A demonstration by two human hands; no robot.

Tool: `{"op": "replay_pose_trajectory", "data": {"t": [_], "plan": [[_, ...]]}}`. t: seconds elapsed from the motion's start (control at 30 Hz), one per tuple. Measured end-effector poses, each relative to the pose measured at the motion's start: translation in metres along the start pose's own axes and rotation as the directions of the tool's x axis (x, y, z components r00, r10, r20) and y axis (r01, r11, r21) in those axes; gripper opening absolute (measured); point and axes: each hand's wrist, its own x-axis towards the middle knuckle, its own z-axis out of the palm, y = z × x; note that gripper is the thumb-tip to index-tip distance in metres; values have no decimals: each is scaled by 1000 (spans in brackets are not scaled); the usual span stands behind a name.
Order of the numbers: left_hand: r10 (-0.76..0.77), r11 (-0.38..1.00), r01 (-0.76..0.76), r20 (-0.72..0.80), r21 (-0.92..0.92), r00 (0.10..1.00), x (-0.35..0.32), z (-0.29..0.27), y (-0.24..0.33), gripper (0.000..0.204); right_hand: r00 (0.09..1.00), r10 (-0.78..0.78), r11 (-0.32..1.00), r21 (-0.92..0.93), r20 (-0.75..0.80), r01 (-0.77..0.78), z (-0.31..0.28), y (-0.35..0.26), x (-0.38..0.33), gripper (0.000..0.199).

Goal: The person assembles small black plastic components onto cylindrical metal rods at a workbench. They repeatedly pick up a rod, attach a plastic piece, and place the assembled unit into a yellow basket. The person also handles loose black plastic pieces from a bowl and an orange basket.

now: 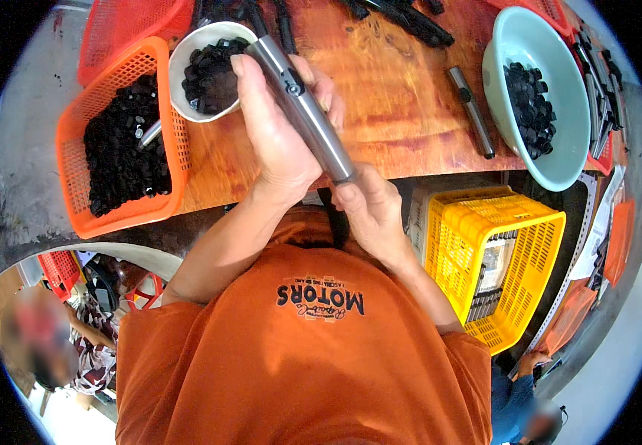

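A grey metal tube (pixel 315 130) with a dark slot and a small round fitting near its upper end slants across the front of my body. My left hand (pixel 280 141) is wrapped around it, thumb on one side and fingertips showing on the other. At the tube's lower end, the thumb and fingers of my right hand (pixel 371 211) close on it. Just beyond my left thumb stands a white bowl (pixel 176 81) of small black parts (pixel 213 70). A similar, thinner-looking tube with a black middle piece (pixel 472 111) lies on the wooden table (pixel 395 111) to the right.
An orange basket (pixel 69 159) heaped with black pieces sits at left, a red basket (pixel 124 33) behind it. At right are a pale blue basin (pixel 495 81) with black parts and a yellow crate (pixel 440 245) below the table edge. Black lengths (pixel 414 22) lie at the back. Other people are nearby.
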Motion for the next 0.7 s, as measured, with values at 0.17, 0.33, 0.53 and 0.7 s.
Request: {"op": "replay_pose_trajectory", "data": {"t": [0.17, 0.33, 0.53, 0.7], "plan": [[-148, 986, 149, 15, -71, 989, 3, -9, 8, 68, 994, -90, 980, -185, -69, 76, 4, -6, 5, 30], [-103, 994, 100, -50, -52, 993, 0, -4, 3, 72, 988, -131, 968, -227, -86, 108, 9, -4, 6, 39], [-85, 996, 85, -91, -2, 992, -5, -2, -1, 72, 977, -171, 964, -224, -125, 140, 13, -4, 6, 37], [-71, 997, 71, -85, 7, 994, -6, -5, -3, 71, 968, -218, 937, -305, -126, 171, 13, -3, 6, 34]]}}
